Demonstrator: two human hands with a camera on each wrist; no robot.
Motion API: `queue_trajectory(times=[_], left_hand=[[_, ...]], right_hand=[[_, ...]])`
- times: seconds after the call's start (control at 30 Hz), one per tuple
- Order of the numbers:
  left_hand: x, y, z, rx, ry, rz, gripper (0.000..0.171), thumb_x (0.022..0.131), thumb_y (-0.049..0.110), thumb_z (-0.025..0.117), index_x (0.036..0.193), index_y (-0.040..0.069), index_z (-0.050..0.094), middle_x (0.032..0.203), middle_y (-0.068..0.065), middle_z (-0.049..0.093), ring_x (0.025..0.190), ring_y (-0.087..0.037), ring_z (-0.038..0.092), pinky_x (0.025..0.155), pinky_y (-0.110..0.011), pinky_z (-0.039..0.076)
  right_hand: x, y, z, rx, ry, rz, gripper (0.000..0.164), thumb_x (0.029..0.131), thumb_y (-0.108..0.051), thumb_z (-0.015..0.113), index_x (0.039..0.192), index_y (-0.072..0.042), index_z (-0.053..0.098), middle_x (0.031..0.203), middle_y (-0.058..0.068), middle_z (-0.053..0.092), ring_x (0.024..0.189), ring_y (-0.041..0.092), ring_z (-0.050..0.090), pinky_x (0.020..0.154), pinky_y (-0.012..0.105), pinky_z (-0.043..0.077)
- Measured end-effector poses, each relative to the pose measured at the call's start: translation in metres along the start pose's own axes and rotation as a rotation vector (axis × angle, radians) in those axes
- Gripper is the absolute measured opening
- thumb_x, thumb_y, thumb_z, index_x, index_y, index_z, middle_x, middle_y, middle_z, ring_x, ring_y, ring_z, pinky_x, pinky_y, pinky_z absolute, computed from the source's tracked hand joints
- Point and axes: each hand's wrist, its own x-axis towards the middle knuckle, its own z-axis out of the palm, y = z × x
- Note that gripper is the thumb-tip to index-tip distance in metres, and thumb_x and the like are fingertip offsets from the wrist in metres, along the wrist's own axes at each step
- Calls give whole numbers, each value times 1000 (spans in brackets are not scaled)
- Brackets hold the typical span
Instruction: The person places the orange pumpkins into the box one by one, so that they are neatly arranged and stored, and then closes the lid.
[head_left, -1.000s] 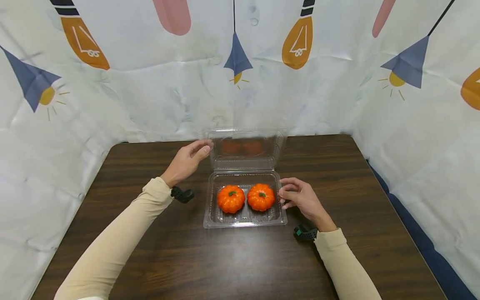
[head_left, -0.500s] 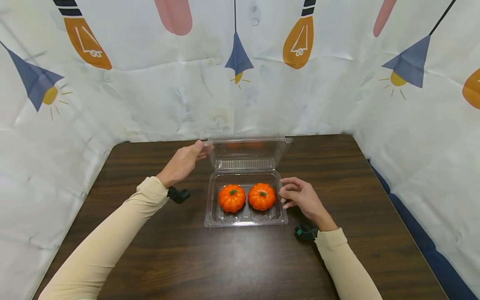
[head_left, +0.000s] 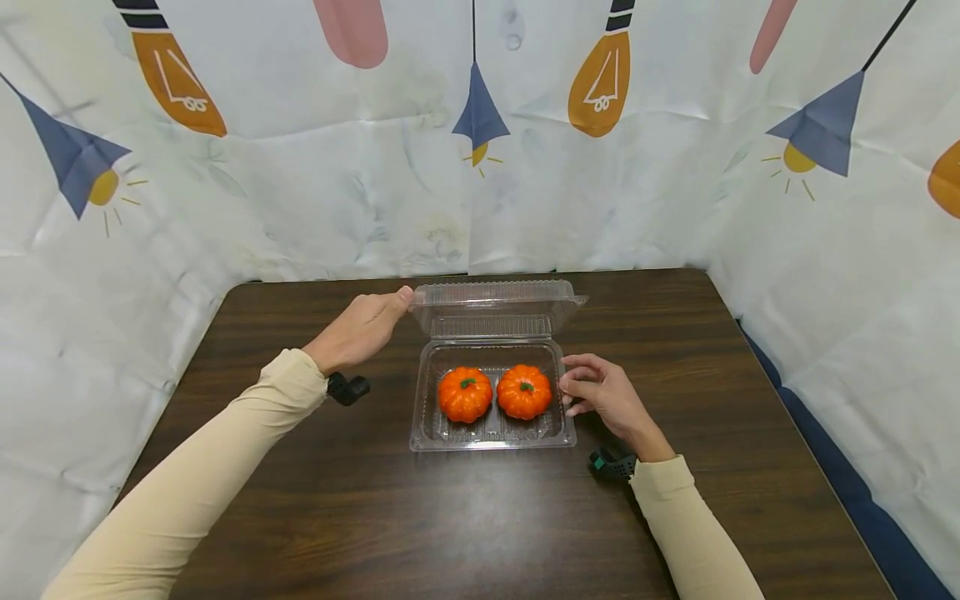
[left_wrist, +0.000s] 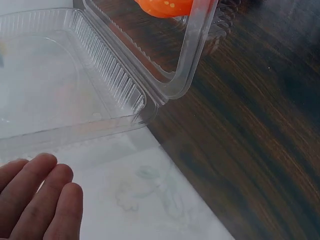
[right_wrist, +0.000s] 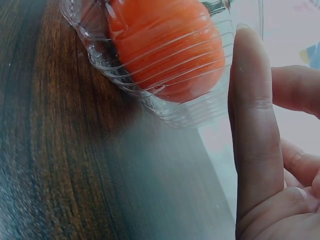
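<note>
A transparent plastic clamshell container [head_left: 450, 445] stands on the table with two orange pumpkins, a left pumpkin [head_left: 465, 394] and a right pumpkin [head_left: 524, 392], in its base. Its hinged lid [head_left: 491, 321] is raised and leans forward over the rear of the base. My left hand [head_left: 358, 329] touches the lid's left edge; the left wrist view has its fingers [left_wrist: 62, 200] straight and close together beside that edge. My right hand [head_left: 603, 392] holds the base's right rim. In the right wrist view the thumb [right_wrist: 252, 95] lies against the rim; the other fingertips are partly hidden.
The dark wood-grain table [head_left: 420, 533] carries the container near its back edge. A white curtain [head_left: 300, 200] printed with lamps and bulbs stands behind and on both sides. Dark blue fabric [head_left: 855, 475] shows past the right table edge.
The lid has swung from leaning back to leaning forward. My left hand has turned, its thumb now at the lid's corner. The right hand and both pumpkins have stayed in place.
</note>
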Motion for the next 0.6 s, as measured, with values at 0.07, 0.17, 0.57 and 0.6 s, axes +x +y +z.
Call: queue_trajectory(times=[0.07, 0.17, 0.57, 0.6], left_hand=[[-1, 2, -1, 21, -6, -7, 80, 108, 64, 19, 142, 5, 62, 124, -23, 72, 126, -40, 65, 110, -55, 49], [-2, 5, -4, 57, -44, -12, 79, 108, 65, 22, 145, 7, 59, 132, -21, 70, 129, -39, 64, 112, -55, 48], [-7, 10, -3, 117, -157, 26, 66, 108, 63, 31, 156, 20, 47, 152, -4, 60, 132, -25, 65, 114, -53, 48], [-7, 11, -3, 124, -164, 36, 66, 108, 62, 32, 156, 20, 46, 155, -2, 56, 130, -22, 66, 113, -52, 49]], right_hand=[[0, 0, 0, 4, 2, 3, 50, 98, -7, 69, 143, 3, 50, 94, -2, 71, 72, 13, 68, 64, 31, 65], [0, -1, 0, 8, 2, 5, 49, 98, -6, 68, 143, 2, 50, 95, -1, 71, 72, 13, 68, 64, 31, 65], [-1, -1, 0, 7, -3, 10, 49, 98, -6, 68, 143, 2, 50, 96, 0, 71, 72, 14, 69, 65, 31, 65], [-1, -1, 0, 8, -1, 11, 48, 98, -6, 68, 143, 2, 50, 96, 0, 71, 72, 14, 69, 65, 31, 65]])
